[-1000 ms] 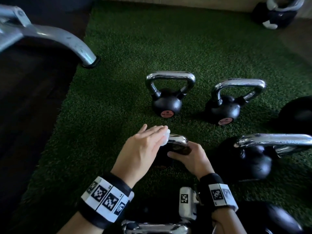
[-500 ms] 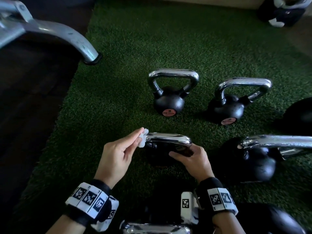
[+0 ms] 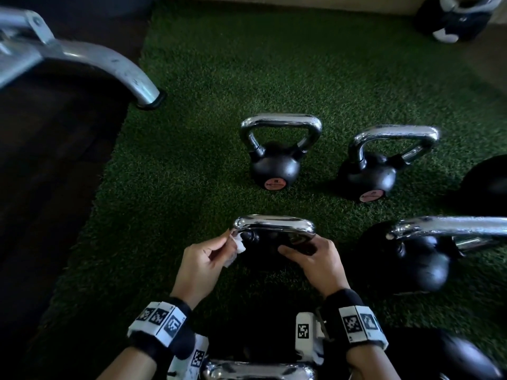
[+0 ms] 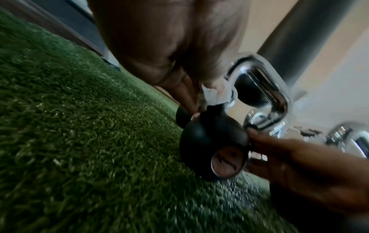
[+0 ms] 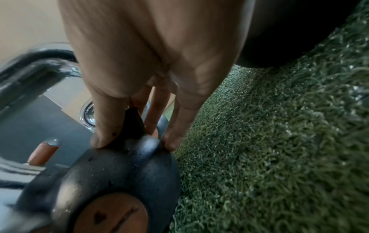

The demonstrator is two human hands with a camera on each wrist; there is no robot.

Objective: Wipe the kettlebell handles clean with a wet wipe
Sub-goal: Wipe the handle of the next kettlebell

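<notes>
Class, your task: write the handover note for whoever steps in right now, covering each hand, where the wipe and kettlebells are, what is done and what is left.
Left hand: pinches the wet wipe against the left corner of the near kettlebell's chrome handle.
Right hand: grips that kettlebell at the right base of its handle, steadying it on the turf.
Done: cannot tell which handles are already wiped.
Left: finish this handle, then check the two small kettlebells behind, the large one to the right and the handle nearest the person.
</notes>
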